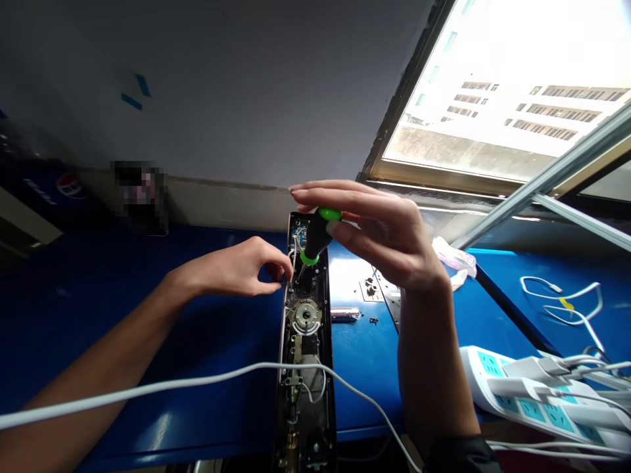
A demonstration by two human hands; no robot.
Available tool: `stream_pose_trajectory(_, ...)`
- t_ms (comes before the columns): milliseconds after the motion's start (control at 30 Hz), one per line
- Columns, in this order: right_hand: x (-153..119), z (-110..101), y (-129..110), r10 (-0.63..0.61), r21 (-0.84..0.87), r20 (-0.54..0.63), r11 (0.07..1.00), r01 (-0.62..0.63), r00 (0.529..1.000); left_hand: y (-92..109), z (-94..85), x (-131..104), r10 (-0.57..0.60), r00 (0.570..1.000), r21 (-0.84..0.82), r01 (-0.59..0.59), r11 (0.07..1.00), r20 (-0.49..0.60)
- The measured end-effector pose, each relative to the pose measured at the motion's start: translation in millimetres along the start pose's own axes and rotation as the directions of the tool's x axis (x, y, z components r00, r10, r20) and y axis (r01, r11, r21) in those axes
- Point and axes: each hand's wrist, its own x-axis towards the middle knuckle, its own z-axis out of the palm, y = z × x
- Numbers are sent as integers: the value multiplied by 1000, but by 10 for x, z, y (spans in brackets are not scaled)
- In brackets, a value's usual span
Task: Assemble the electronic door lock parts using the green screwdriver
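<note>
A blue table (pixel 231 420) held a long, black, open housing (pixel 327 341), which lay lengthwise between a person's two hands and ran out at the bottom of the view. A white power strip (pixel 535 412), crowded with plugs, sat beyond the right forearm, while a white cable (pixel 231 372) crossed in front of the housing's nearer half.

The right hand (pixel 384 230), raised over the housing's far half, gripped the capped end of a black-and-green screwdriver (pixel 318 236) near the thumb, its longer fingers stretched almost straight above. The left hand (pixel 246 268) curled at the housing's left edge, thumb and forefinger bent toward each other; whether they pinched a part or merely steadied the edge could not be told.

The screwdriver leaned, shaft down into the housing, past a round metal mechanism (pixel 306 315). Small dark pieces (pixel 373 320), probably screws, lay on the table to the right.

The tool's tip was too fine to make out, but the step in hand appeared to be turning a fastener, and the next move seemed to call for a seated tip, steady downward pressure and a firm left-hand brace.
</note>
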Motion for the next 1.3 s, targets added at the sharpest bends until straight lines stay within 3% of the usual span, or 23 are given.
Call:
stream_pose_trajectory(100,-12,9,-5,17,9,14,1000,-17,1000,-6,3,4,-3,1000,-15,3,1000,-4)
stream_pose_trajectory(267,15,39,56,-111,-173,-100,981,93,989,15,-4,-2,-4,1000,-7,4,1000,-12)
stream_pose_trajectory(467,12,48,-4,23,-30,-50,999,-25,998,8,2,1,-1,1000,-23,1,1000,-5)
stream_pose_trajectory(633,13,36,21,-110,-174,-135,981,86,985,19,-1,2,-4,1000,-20,4,1000,-19)
stream_pose_trajectory(800,3,53,-6,10,-53,-50,999,-13,999,1,4,9,-1,1000,-29,0,1000,-11)
stream_pose_trajectory(967,19,49,53,-124,-197,-169,976,90,978,5,-5,8,0,1000,-32,-1,999,-15)
stream_pose_trajectory(1167,0,53,-12,77,-70,-40,994,-80,996,10,-8,-1,-1,1000,-41,0,999,-12)
stream_pose_trajectory(1300,3,52,60,-71,-173,-123,984,50,990,34,-13,-5,-16,1000,-45,15,999,-13)
